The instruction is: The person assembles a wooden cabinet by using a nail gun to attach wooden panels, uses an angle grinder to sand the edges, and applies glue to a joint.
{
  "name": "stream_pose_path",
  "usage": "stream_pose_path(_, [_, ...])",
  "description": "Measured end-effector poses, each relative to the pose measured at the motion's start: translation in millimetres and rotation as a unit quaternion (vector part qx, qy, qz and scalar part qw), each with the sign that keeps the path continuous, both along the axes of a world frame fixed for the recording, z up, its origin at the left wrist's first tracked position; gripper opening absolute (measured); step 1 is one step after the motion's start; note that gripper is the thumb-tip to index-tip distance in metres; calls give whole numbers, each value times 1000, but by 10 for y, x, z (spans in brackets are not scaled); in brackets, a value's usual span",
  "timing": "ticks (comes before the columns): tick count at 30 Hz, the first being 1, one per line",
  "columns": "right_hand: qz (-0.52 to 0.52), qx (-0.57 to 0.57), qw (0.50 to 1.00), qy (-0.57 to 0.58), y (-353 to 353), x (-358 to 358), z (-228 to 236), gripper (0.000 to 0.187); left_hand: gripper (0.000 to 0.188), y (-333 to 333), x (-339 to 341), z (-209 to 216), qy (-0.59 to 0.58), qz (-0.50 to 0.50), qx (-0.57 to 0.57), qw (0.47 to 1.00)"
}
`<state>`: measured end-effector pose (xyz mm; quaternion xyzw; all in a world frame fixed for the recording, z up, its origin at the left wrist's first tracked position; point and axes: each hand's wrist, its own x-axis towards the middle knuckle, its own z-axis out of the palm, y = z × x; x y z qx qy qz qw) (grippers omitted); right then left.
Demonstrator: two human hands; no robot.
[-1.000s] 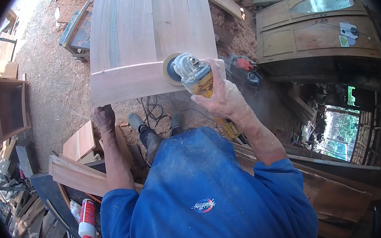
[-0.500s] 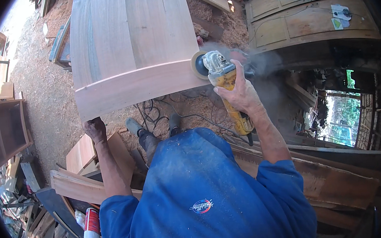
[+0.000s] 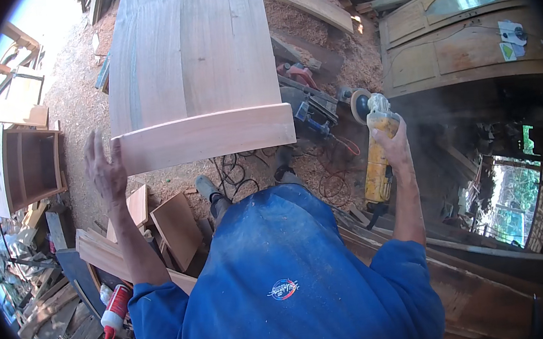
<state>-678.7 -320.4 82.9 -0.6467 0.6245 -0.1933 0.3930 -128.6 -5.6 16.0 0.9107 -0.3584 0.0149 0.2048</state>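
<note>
A yellow-and-grey angle grinder (image 3: 377, 176) with a round sanding disc is held in my right hand (image 3: 396, 146), off to the right of the wood and apart from it. Before me lies a large pale wooden panel (image 3: 208, 51), made of several boards side by side. Along its near end runs a curved wooden rail (image 3: 206, 140). My left hand (image 3: 106, 167) is beside the rail's left end with its fingers stretched out and holding nothing; whether its fingertips touch the wood I cannot tell.
Right of the panel sit a blue clamp-like tool (image 3: 311, 116) and an orange cord. Black cable (image 3: 236, 176) coils on the sawdust floor by my feet. Wooden offcuts and a red-and-white bottle (image 3: 116, 312) lie at lower left. A wooden door (image 3: 461, 37) stands at upper right.
The grinder has come off the rail's right end and moved right, in my right hand. My left hand has gone from a closed shape at the rail's lower left corner to spread fingers, farther left.
</note>
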Motion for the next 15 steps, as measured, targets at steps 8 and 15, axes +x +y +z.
stream_pose_path(8, [121,40,987,-95,-972,-255,-461,80,91,-2021,-2101,120,12,-189,262,946])
stream_pose_path(15, [189,109,971,-95,-1603,-490,-732,87,106,-2843,-2289,-17,11,-84,234,968])
